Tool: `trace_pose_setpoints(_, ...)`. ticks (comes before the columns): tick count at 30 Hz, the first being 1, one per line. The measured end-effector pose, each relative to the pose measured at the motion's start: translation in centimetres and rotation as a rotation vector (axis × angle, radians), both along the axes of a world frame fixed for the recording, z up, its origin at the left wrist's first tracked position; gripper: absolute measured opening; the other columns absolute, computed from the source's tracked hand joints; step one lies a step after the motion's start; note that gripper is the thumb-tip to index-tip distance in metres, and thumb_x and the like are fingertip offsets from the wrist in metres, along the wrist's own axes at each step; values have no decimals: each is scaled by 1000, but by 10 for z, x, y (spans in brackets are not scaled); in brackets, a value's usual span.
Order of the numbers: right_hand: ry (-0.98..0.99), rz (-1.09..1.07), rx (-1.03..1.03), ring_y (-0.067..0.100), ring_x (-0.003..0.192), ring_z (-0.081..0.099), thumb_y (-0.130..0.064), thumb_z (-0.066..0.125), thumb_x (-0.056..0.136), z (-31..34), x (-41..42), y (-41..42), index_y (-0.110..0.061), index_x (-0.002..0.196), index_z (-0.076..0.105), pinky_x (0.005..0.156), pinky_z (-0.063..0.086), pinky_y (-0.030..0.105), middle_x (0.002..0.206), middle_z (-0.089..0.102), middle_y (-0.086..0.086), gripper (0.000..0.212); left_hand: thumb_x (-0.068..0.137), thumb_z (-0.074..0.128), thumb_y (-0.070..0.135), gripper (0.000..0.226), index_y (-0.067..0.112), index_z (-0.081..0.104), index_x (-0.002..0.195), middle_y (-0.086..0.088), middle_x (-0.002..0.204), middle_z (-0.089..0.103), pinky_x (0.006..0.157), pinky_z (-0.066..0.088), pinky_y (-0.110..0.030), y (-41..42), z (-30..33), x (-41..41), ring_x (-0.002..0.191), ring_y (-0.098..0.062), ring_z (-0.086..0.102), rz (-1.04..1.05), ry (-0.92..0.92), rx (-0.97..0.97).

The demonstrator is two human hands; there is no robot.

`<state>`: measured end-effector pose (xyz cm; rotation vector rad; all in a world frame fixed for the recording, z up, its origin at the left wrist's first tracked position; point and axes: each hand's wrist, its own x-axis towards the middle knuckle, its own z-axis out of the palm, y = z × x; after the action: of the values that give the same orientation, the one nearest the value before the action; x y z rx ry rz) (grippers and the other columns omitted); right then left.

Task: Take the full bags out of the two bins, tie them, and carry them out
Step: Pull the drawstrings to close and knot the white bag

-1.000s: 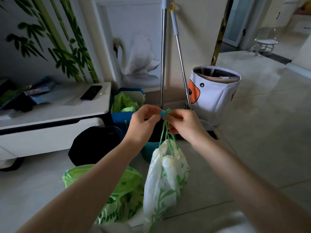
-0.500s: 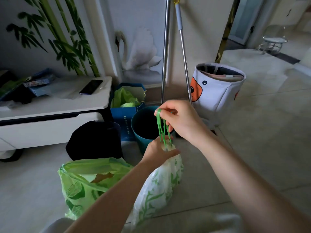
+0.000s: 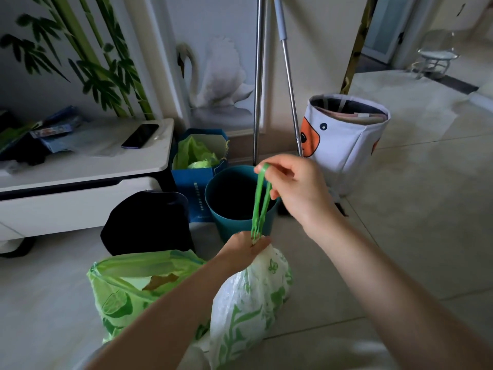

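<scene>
A white bag with green leaf print hangs in front of me, its neck gathered. My left hand grips that gathered neck from above. My right hand pinches the green drawstring loops and holds them taut above the bag. A green bag with a lime print stands open on the floor to the left. Behind the hands are a teal bin and a black bin, both without bags.
A white low cabinet with a phone stands at the left. A blue paper bag with green plastic, two metal poles and a white fabric basket line the wall. Tiled floor stretches to the right.
My left hand dropped from the drawstrings to the bag's neck. My right hand kept the loops and drew them up. The view shifted a little closer.
</scene>
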<state>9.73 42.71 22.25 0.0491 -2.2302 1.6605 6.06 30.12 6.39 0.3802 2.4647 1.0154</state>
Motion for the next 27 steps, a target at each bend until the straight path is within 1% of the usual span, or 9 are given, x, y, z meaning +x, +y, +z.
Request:
trace_pose_setpoints(2, -27, -49, -113, 6, 46, 51, -9, 57, 89, -2, -3, 7, -24, 75, 70, 55, 50, 26, 49, 56, -8, 25, 86, 56, 52, 28, 28, 64, 98, 4, 103, 66, 88, 47, -31, -6, 10, 3, 96, -14, 61, -120, -30, -31)
trace_pose_setpoints(5, -93, -31, -260, 2, 53, 54, -6, 54, 92, -3, -3, 8, -13, 84, 71, 61, 56, 23, 61, 64, -10, 20, 85, 63, 44, 42, 34, 55, 125, 11, 128, 57, 100, 42, -26, -16, 25, 6, 116, -8, 53, -193, 47, 19)
trace_pose_setpoints(8, -110, -7, -321, 3, 56, 55, -4, 53, 93, -2, -2, 4, -8, 88, 69, 63, 57, 26, 69, 67, -9, 18, 90, 59, 27, 24, 36, 65, 111, 12, 120, 64, 102, 44, -29, -19, 38, 8, 114, -8, 57, -144, -24, 203)
trace_pose_setpoints(10, -111, -11, -343, 3, 56, 54, -3, 53, 92, -2, -1, 3, -10, 85, 69, 64, 57, 26, 67, 67, -10, 19, 92, 54, 14, 28, 37, 70, 93, 9, 106, 69, 102, 45, -32, -19, 44, 10, 108, -12, 62, -73, -97, 321)
trace_pose_setpoints(12, -113, -24, -359, 2, 55, 55, -3, 53, 92, -1, 0, 3, -12, 83, 69, 63, 57, 26, 71, 67, -6, 20, 94, 49, 8, 28, 25, 71, 93, 4, 93, 70, 97, 46, -29, -20, 45, 12, 98, -15, 63, -7, -143, 372)
trace_pose_setpoints(14, -108, -32, -379, 3, 55, 55, -5, 54, 92, -1, 1, 4, -14, 81, 69, 64, 57, 27, 75, 67, 1, 21, 96, 48, 8, 23, 13, 70, 99, 0, 90, 69, 95, 47, -29, -23, 47, 13, 95, -16, 63, 37, -164, 367)
trace_pose_setpoints(17, -113, -53, -452, 6, 54, 54, -8, 56, 91, -3, 0, 5, -15, 77, 69, 61, 56, 24, 79, 64, 12, 21, 94, 53, 12, 21, 20, 73, 94, 3, 93, 72, 98, 49, -36, -30, 46, 13, 95, -16, 66, 47, -133, 322)
trace_pose_setpoints(22, -126, -128, -656, 5, 47, 54, -9, 63, 88, -6, -3, 11, -6, 78, 68, 58, 54, 23, 62, 56, 6, 12, 92, 58, 13, 19, 18, 74, 82, -4, 81, 71, 88, 54, -39, -41, 54, 18, 79, -19, 64, 233, -112, 330)
trace_pose_setpoints(27, -229, -168, -445, 12, 53, 62, -31, 65, 86, -9, -2, 19, -12, 74, 65, 56, 57, 30, 75, 66, 4, 23, 90, 62, 13, 14, 11, 75, 84, -2, 72, 70, 84, 56, -37, -48, 54, 24, 73, -15, 63, 406, -199, 445)
